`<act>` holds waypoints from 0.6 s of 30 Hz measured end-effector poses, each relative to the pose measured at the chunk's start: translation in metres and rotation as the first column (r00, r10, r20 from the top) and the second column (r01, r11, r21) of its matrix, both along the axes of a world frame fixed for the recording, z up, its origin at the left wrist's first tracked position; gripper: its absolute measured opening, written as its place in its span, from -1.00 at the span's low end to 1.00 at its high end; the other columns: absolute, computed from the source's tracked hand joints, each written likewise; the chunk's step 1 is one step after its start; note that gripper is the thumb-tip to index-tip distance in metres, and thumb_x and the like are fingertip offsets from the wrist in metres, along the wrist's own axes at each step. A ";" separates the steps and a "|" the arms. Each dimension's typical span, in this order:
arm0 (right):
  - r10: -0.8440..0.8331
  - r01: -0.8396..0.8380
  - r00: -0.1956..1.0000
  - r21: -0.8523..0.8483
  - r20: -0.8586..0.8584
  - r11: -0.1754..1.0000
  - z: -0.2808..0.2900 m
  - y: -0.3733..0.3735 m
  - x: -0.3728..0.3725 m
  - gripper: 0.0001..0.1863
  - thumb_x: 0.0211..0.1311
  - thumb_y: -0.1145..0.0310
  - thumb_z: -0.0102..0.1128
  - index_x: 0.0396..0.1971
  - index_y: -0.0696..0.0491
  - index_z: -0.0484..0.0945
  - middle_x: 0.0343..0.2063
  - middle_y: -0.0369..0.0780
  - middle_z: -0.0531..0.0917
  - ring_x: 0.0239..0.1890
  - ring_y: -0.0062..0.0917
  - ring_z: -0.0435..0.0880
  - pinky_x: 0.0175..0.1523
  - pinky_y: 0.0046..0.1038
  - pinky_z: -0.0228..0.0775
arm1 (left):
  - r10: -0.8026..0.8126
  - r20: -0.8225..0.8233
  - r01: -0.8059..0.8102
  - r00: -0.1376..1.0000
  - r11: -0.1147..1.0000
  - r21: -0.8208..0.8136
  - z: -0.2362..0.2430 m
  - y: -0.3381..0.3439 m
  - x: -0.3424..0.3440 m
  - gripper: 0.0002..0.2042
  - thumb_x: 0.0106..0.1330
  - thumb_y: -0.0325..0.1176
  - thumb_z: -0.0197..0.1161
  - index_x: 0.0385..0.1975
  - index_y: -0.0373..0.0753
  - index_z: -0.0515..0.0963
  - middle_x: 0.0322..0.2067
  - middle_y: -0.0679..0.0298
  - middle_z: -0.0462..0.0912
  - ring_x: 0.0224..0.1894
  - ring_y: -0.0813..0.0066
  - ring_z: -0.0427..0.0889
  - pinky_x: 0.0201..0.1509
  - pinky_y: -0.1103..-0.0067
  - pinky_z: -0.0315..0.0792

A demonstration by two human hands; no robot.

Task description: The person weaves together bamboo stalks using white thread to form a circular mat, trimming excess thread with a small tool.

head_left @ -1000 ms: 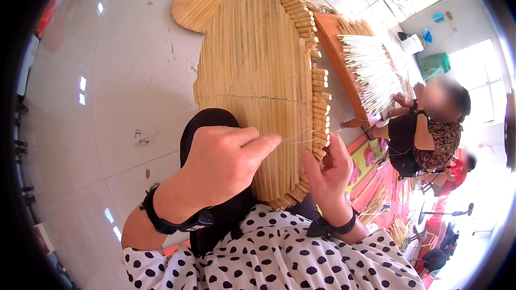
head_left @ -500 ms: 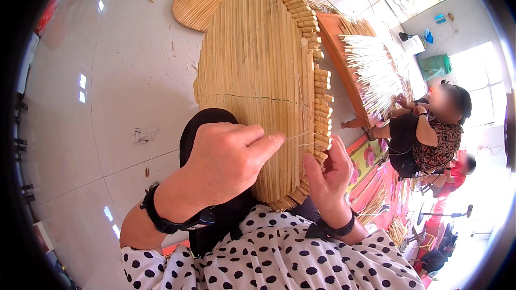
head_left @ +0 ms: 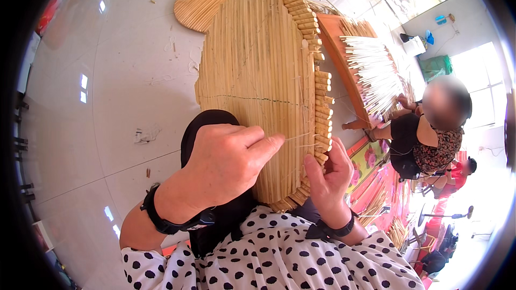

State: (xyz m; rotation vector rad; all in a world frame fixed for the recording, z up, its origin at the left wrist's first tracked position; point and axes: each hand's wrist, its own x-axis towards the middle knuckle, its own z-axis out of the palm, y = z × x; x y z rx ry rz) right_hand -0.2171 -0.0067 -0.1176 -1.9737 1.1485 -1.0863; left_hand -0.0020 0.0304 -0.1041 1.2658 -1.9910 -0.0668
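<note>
A long, oval-edged panel of pale reed sticks (head_left: pixel 252 59) lies before me over a black-covered support (head_left: pixel 200 123), with a row of short cut sticks (head_left: pixel 322 96) along its right edge and a faint dotted green line across it. My left hand (head_left: pixel 226 161) is closed in a pinch over the panel, drawing a thin pale thread (head_left: pixel 298 135) taut toward that edge. My right hand (head_left: pixel 330 174) grips the lower right edge among the short sticks, thumb on the panel's face and fingers partly hidden around the side.
A round reed panel (head_left: pixel 196 2) lies on the tiled floor (head_left: pixel 113 118) beyond. On the right are an orange board (head_left: pixel 344 75) with many white sticks (head_left: pixel 371 72), a seated co-worker (head_left: pixel 430 145), another in red (head_left: pixel 458 178), reed bundles (head_left: pixel 376 204) and a fan (head_left: pixel 451 215).
My left hand has moved slightly right and up with the thread. The panel and my right hand have shifted very slightly. The nearer co-worker has moved a little.
</note>
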 end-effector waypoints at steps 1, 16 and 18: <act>-0.002 0.002 1.000 0.011 -0.002 1.000 0.000 0.000 0.000 -0.61 0.00 0.59 0.24 -0.08 0.25 0.56 -0.30 -0.24 0.57 -0.49 -0.76 0.48 -0.44 -0.69 0.31 | 0.000 -0.003 0.000 1.000 1.000 0.001 0.000 0.000 0.000 -0.74 -0.07 -0.47 0.24 -0.31 -0.26 0.64 -0.67 0.35 0.42 -0.68 0.47 0.49 -0.63 0.58 0.34; -0.009 0.009 1.000 0.018 -0.002 1.000 -0.002 0.000 -0.002 -0.60 0.00 0.59 0.25 -0.07 0.25 0.55 -0.31 -0.25 0.57 -0.54 -0.80 0.40 -0.47 -0.71 0.27 | -0.002 0.049 0.003 0.999 1.000 -0.023 0.005 -0.001 0.001 -0.74 -0.09 -0.43 0.24 -0.32 -0.26 0.64 -0.66 0.36 0.40 -0.68 0.50 0.48 -0.65 0.60 0.34; -0.007 0.007 1.000 0.018 0.017 1.000 -0.002 0.000 0.000 -0.60 -0.01 0.59 0.25 -0.07 0.26 0.55 -0.30 -0.25 0.57 -0.55 -0.80 0.39 -0.47 -0.71 0.25 | -0.004 0.059 0.005 0.998 1.000 -0.015 0.006 0.000 0.001 -0.74 -0.09 -0.43 0.24 -0.32 -0.27 0.64 -0.66 0.36 0.40 -0.68 0.50 0.48 -0.65 0.60 0.34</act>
